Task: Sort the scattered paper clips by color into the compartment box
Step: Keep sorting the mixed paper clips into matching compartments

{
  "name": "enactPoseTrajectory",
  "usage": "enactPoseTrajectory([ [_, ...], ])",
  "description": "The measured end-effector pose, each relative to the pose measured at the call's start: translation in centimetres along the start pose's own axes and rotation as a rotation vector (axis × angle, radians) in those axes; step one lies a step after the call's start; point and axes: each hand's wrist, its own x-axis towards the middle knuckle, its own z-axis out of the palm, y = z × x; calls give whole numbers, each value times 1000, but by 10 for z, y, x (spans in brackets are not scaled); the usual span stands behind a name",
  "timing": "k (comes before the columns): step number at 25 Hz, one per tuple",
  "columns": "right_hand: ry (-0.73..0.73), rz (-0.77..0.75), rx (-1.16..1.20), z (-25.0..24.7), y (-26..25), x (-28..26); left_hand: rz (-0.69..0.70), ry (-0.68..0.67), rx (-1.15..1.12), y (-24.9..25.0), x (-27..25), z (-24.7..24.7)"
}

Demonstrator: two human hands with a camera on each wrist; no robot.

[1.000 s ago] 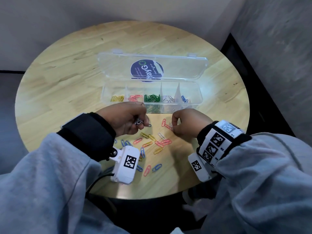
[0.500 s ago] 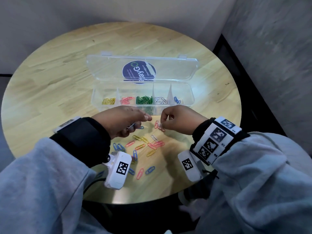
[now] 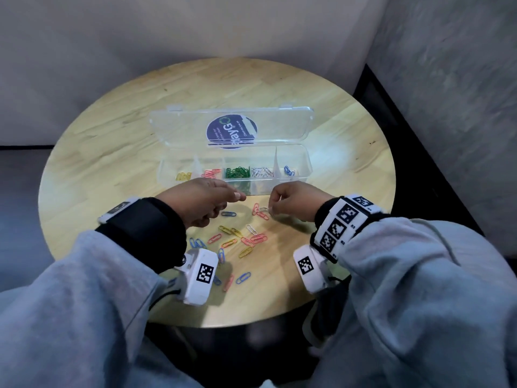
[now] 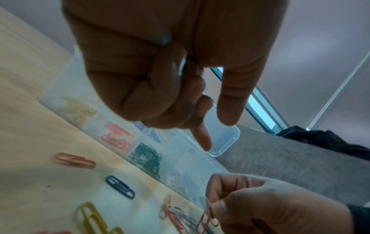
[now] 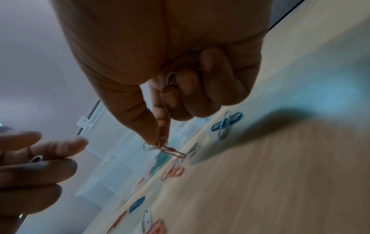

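White clip (image 3: 263,209) pinched in right grip (image 3: 293,201); left grip (image 3: 201,203) holds silver clips (image 5: 36,158).

Your head camera looked down and forward from above onto the round pale wooden table (image 3: 112,152), far enough back to take in both grey sleeves, both hands and the whole clear plastic compartment box (image 3: 235,175) with its lid open. Your left wrist camera sat very close under the left hand (image 4: 170,66), facing along the fingers toward the box, with the tabletop tilted across the picture. Your right wrist camera sat just as close under the right hand (image 5: 170,63), facing along its fingers over the table toward the box. All three views shared the box and the loose coloured wire paper clips (image 3: 237,236) before it; each wrist view also caught the opposite hand.
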Motion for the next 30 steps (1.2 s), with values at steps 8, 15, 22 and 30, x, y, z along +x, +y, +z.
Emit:
enactPoseTrajectory([
  [8,-12,-6,303,-27,-7,-13,88,79,965,16,-2,34],
  [15,-177,-5,-195,-40,10,-25,33,-2,1141,8,17,60],
  [22,-147,-27,-443,-26,15,-15,-61,25,1082,-2,30,57],
  [30,-241,97,-21,-46,14,-10,-82,30,1005,-8,27,46],
])
